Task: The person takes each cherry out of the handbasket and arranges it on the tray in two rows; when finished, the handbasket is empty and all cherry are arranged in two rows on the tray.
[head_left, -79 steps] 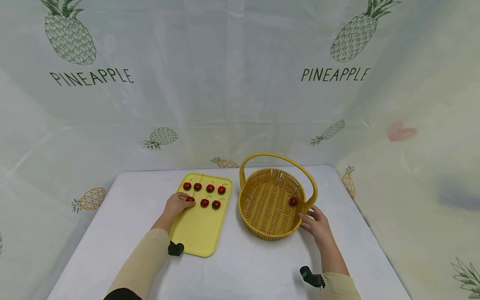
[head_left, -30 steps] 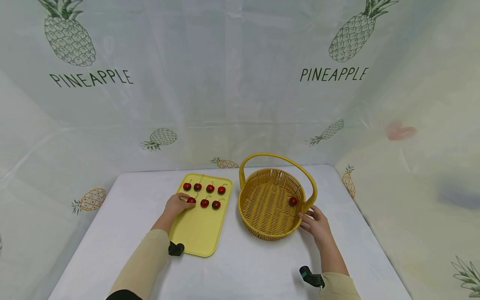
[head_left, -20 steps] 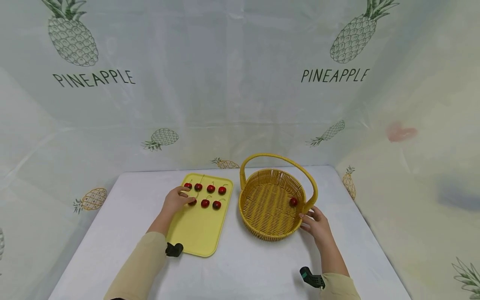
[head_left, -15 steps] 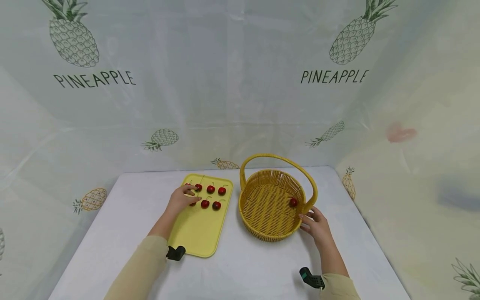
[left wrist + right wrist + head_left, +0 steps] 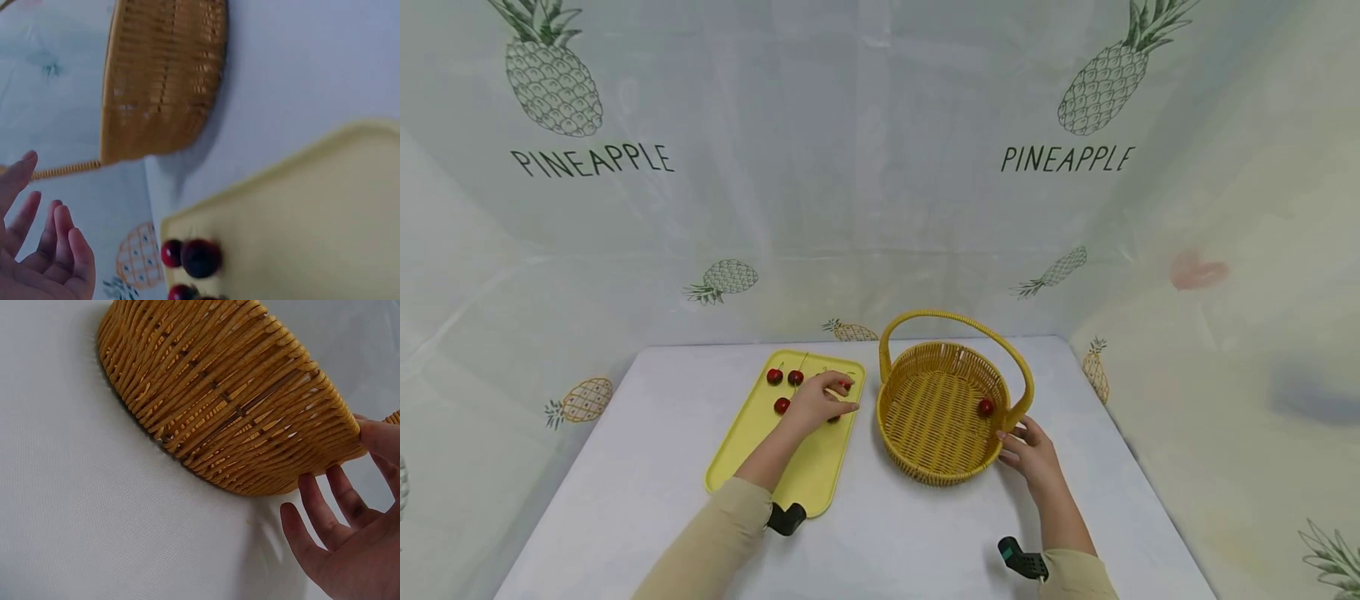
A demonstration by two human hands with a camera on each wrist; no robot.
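My left hand (image 5: 816, 404) is above the right half of a yellow tray (image 5: 808, 492), fingers spread with nothing between them. Several red cherries with stems lie on the tray; one cherry (image 5: 782, 406) sits left of the hand, another (image 5: 844, 383) shows by its fingertips, and some are covered by it. In the left wrist view, a dark red cherry (image 5: 201, 258) lies near the tray's edge. My right hand (image 5: 1028, 450) grips the rim of a yellow wicker basket (image 5: 936, 417), thumb at the rim and fingers against its outer wall. A single cherry (image 5: 986, 407) lies inside the basket.
The basket's tall arched handle (image 5: 951, 314) rises over it. A white-covered table (image 5: 895, 550) carries both basket and tray, with a strip of cloth between them. A pineapple-printed sheet (image 5: 865, 183) hangs behind the table.
My left hand has left the cherry at the left of the tray, which stays there, and has moved right across the tray. The right hand keeps its grip on the basket.
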